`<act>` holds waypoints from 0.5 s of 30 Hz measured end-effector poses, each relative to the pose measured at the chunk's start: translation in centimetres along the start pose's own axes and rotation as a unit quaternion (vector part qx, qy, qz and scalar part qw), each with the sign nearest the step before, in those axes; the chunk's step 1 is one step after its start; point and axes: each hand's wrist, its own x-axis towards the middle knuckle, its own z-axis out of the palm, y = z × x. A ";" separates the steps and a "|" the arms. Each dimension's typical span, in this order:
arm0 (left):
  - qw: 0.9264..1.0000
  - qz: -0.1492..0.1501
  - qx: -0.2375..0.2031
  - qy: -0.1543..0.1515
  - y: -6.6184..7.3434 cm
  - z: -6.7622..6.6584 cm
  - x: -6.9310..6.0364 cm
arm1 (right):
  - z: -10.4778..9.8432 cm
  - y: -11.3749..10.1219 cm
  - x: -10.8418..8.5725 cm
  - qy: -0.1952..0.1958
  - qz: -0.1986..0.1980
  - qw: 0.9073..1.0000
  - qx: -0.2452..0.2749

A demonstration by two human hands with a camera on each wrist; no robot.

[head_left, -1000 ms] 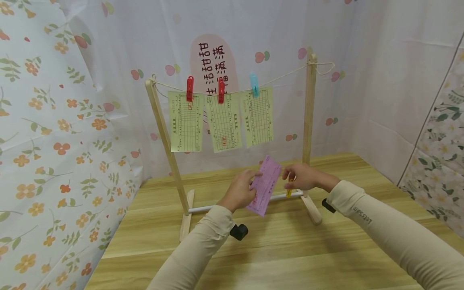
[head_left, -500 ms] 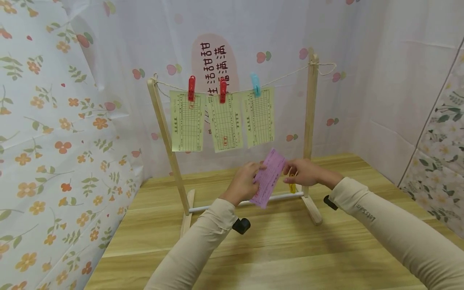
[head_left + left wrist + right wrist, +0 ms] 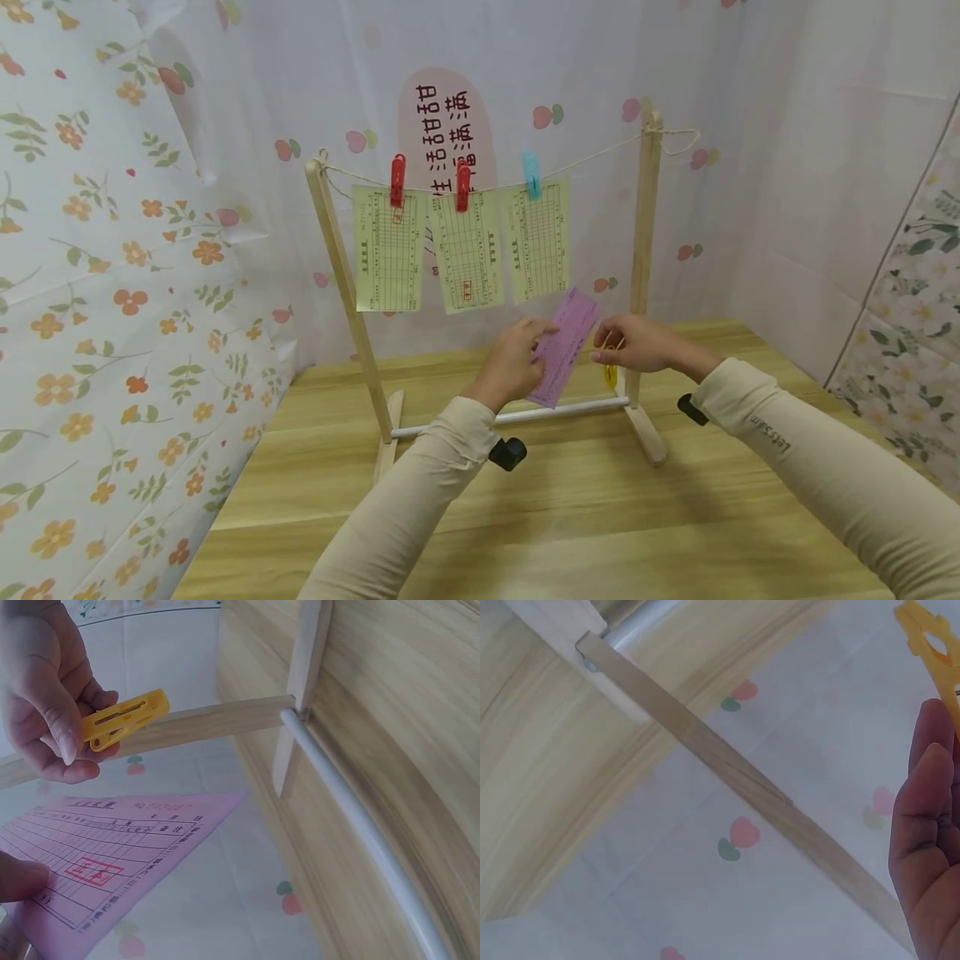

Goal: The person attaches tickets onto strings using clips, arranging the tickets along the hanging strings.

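Observation:
My left hand [image 3: 512,364] pinches a purple printed slip [image 3: 567,346] in front of the wooden stand. In the left wrist view the slip [image 3: 112,855] shows a red stamp, with my thumb [image 3: 22,877] lying across its near edge. Just to the right, my right hand [image 3: 643,343] pinches a yellow clothespin [image 3: 611,375] between thumb and fingers. The clothespin [image 3: 127,720] is apart from the slip. Above, two red clothespins [image 3: 397,179] and a light blue one [image 3: 532,175] hold three pale green slips [image 3: 467,250] on a string.
The string [image 3: 600,153] runs between two wooden posts [image 3: 643,250]. A white bar [image 3: 570,409] joins their feet low over the wood-grain table [image 3: 585,517]. Behind hangs a printed white curtain [image 3: 585,67]; a floral sheet [image 3: 127,333] covers the left side.
Both hands have risen and moved a little to the right, with the purple slip and the yellow clothespin still held. The slip's top now reaches near the lower edge of the rightmost green slip.

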 end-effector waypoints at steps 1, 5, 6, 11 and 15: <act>1.000 0.002 0.000 0.000 0.1 0.0 0.1 | -0.2 0.0 0.0 0.002 -0.002 1.000 -0.002; 1.000 0.012 -0.010 0.006 0.5 -0.2 0.6 | -0.9 0.1 -0.2 0.013 -0.014 1.000 -0.009; 1.000 0.016 -0.012 0.009 0.6 -0.3 0.7 | -1.0 0.1 -0.2 0.014 -0.017 1.000 -0.008; 0.999 0.032 -0.024 0.031 0.9 -0.5 1.2 | -1.7 -0.1 -0.1 0.013 -0.021 1.000 -0.001; 0.998 0.031 -0.026 0.038 1.2 -0.6 1.6 | -2.2 -0.4 -0.2 0.021 -0.026 0.999 -0.003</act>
